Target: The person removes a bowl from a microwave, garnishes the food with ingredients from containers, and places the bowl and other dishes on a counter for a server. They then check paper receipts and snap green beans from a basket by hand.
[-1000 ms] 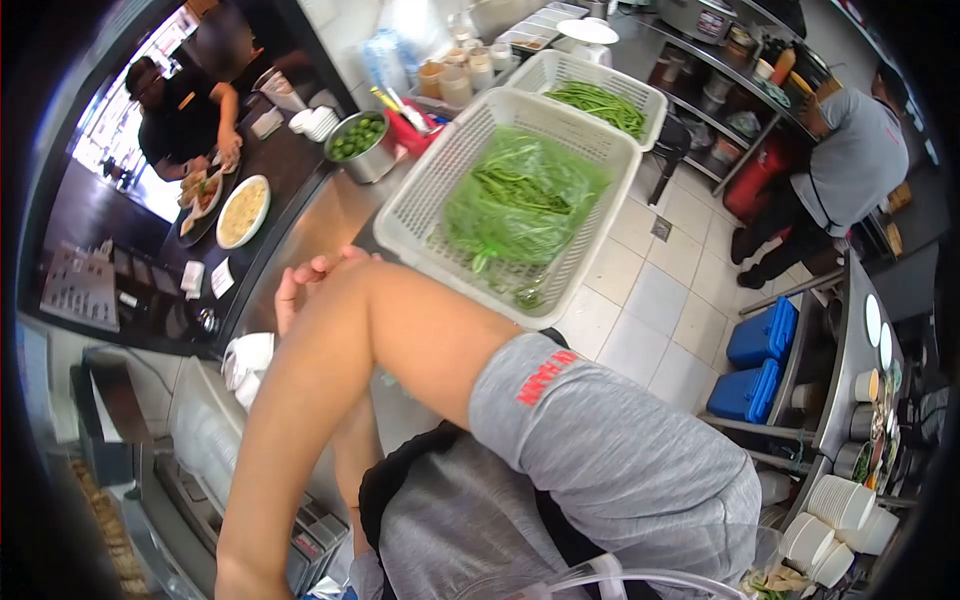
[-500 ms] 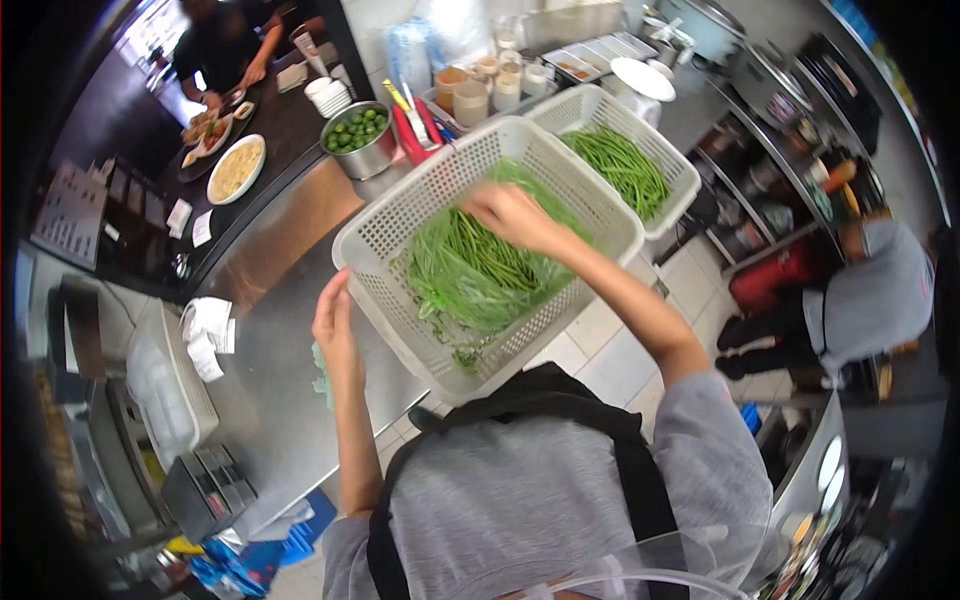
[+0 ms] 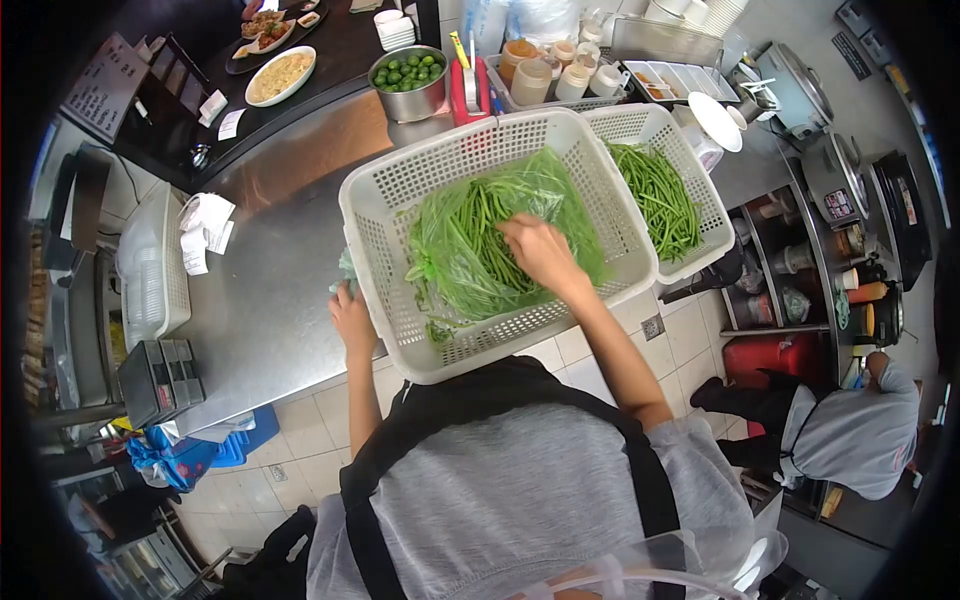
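Note:
A large pale plastic basket (image 3: 372, 225) sits in front of me. In it lies a translucent green plastic bag (image 3: 570, 200), opened out, with long green beans (image 3: 470, 222) inside. My right hand (image 3: 540, 252) reaches into the bag from the right, its fingers curled down onto the beans; the fingertips are partly hidden. Beside the basket's left wall, my left hand (image 3: 352, 318) is low on the counter with bent fingers at a pale green cloth (image 3: 346, 266). A smaller basket (image 3: 722, 235) with more green beans (image 3: 655, 200) stands against the right side.
Behind the baskets are a metal pot of green limes (image 3: 408, 75), red-handled tongs (image 3: 470, 90) and a tray of sauce containers (image 3: 535, 78). Paper slips (image 3: 205, 228) lie on the steel counter (image 3: 270, 300) at left. Another person (image 3: 845, 430) works at the right.
My left hand has left the basket's rim and gone down to the cloth. My right hand has shifted right and lower among the beans. The view has turned somewhat.

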The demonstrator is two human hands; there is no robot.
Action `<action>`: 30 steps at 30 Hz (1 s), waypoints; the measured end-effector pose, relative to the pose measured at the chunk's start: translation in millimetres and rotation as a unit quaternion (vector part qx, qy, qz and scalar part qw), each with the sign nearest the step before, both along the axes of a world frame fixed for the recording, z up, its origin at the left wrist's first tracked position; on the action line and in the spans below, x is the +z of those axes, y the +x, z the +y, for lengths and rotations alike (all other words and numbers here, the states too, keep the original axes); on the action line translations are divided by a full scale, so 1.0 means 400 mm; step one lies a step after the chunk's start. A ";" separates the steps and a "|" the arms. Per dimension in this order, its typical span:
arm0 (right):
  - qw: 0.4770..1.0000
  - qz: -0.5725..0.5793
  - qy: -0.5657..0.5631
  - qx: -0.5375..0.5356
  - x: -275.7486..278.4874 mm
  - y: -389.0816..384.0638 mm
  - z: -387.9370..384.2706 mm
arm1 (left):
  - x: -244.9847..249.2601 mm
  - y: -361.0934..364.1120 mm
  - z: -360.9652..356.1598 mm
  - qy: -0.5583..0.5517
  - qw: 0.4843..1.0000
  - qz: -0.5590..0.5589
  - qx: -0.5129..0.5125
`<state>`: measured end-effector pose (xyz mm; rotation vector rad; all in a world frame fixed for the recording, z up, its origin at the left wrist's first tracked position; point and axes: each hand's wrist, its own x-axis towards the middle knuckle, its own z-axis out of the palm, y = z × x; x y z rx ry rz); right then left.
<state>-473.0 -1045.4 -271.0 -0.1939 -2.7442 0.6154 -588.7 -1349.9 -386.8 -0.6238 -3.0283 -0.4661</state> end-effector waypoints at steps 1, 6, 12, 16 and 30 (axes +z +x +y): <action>0.999 -0.027 0.041 0.000 -0.015 -0.022 0.015 | 0.038 -0.021 -0.006 -0.008 0.998 -0.055 -0.019; 0.987 -0.042 0.140 -0.060 -0.043 -0.113 0.061 | 0.197 -0.064 -0.040 -0.044 0.987 -0.143 -0.053; 0.986 -0.025 0.123 -0.110 -0.079 -0.164 0.097 | 0.290 0.015 -0.060 0.075 0.993 -0.087 0.011; 0.984 0.053 0.119 -0.125 -0.086 -0.172 0.100 | 0.310 0.048 -0.071 0.138 0.990 -0.034 -0.003; 0.989 0.001 0.026 -0.147 -0.093 -0.219 0.064 | 0.402 0.112 0.110 0.234 0.961 0.012 -0.146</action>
